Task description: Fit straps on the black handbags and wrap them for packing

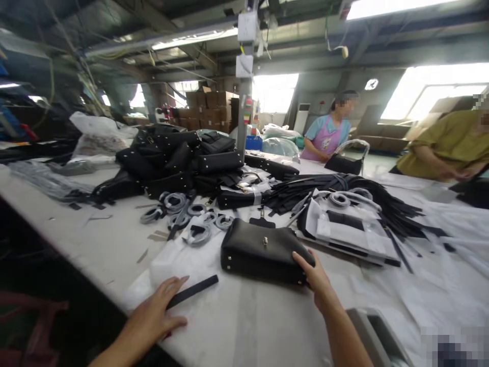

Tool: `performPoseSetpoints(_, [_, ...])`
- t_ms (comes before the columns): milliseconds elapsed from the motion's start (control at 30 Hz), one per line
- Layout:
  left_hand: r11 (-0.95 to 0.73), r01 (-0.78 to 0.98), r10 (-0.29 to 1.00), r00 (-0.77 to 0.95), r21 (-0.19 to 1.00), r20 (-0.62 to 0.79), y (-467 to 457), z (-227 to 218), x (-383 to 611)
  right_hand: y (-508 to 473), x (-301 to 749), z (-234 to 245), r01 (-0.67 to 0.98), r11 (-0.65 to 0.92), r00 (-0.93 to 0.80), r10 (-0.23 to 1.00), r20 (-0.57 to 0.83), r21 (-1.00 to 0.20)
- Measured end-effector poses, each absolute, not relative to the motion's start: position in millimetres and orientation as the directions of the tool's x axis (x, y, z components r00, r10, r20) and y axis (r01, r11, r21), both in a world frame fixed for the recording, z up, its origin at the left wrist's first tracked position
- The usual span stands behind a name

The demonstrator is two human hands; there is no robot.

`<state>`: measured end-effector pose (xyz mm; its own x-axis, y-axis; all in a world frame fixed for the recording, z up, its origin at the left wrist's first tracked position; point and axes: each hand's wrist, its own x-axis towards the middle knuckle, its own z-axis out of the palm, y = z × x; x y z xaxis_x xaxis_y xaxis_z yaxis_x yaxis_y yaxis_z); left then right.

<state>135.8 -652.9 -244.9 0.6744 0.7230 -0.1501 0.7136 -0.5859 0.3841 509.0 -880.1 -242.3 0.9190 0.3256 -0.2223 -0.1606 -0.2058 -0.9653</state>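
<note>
pinching the right end of a black bag [255, 250] with the right hand [318, 279], laying the thumb over the upper face and curling the fingers behind. spreading the left hand [153, 311], with thumb apart from forefinger, about a black strip [196, 289]; cannot tell of any grip on it by the other fingers. resting the bag on the white table [282, 329], just right of coiled straps [199, 234] and near a wrapped bag [346, 221]. facing a heap of bags [178, 162] farther back and, across the table, a person in a pink apron [327, 136] and a person in an olive top [439, 140].
</note>
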Motion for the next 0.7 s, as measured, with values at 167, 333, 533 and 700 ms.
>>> performPoseSetpoints(167, [-0.610,0.686,0.725,0.685,0.395,-0.070,-650.0,-271.5,149.4,-897.5,491.1,-242.6,-0.236,-0.066,0.889,0.389,-0.243,-0.969])
performPoseSetpoints(333, [-0.623,0.669,0.731,0.683,0.405,-0.004,-624.3,-272.9,183.8,-928.5,461.5,-253.5,-0.180,0.139,0.934,0.335,-0.124,-0.974])
performPoseSetpoints(533, [-0.704,0.505,0.578,0.816,0.498,-0.010,-600.8,-256.9,184.2,-979.1,423.9,-258.7,0.109,0.064,0.906,0.404,0.126,-0.992])
performPoseSetpoints(700, [-0.722,0.438,0.507,0.862,0.536,-0.020,-585.6,-209.2,161.6,-1005.1,396.7,-264.6,0.368,-0.095,0.858,0.419,0.298,-0.925])
